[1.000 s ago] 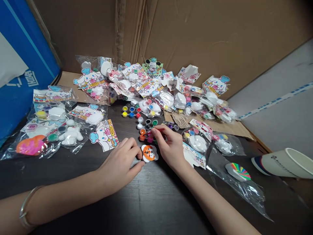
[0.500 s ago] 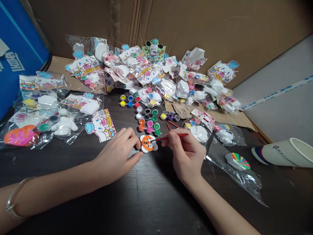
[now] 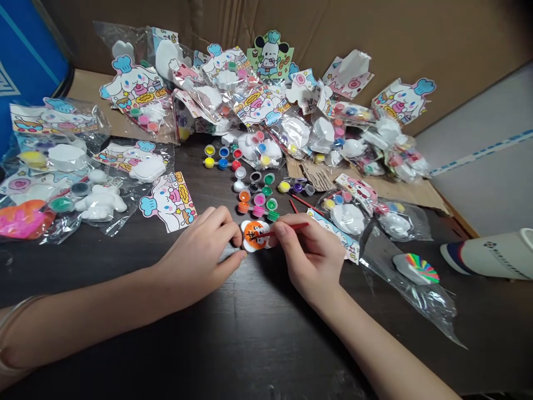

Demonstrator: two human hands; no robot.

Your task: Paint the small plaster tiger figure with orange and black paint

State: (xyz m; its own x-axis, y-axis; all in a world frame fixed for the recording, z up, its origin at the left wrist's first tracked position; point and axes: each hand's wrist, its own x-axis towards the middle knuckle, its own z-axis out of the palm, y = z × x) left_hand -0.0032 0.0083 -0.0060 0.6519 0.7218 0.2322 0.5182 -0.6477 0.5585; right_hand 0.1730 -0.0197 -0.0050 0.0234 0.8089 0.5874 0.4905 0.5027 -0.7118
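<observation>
A small white figure (image 3: 250,228) with an orange, black-marked face lies on the dark table between my hands. The bent fingers and thumb of my left hand (image 3: 202,247) close on its left edge. My right hand (image 3: 314,253) pinches a thin red paintbrush (image 3: 265,234), its dark tip at the black marks on the orange face. The fingers of that hand partly cover the figure's right side. Just beyond it are open paint pots (image 3: 244,205) in orange, pink and green, with further strips of pots behind. Two more red brushes (image 3: 307,204) lie near my right hand.
Clear bags (image 3: 258,150) of white figures, paints and printed cards crowd the back and left, partly on cardboard (image 3: 416,191). A rainbow-striped piece (image 3: 420,268) rests on plastic film (image 3: 400,294) at right, beside a paper cup (image 3: 483,256) on its side. A cartoon card (image 3: 169,203) lies beyond my left hand.
The brush tip has shifted left across the figure's face, and my right hand has come closer to the figure. My left hand keeps its place at the edge. The view has shifted slightly.
</observation>
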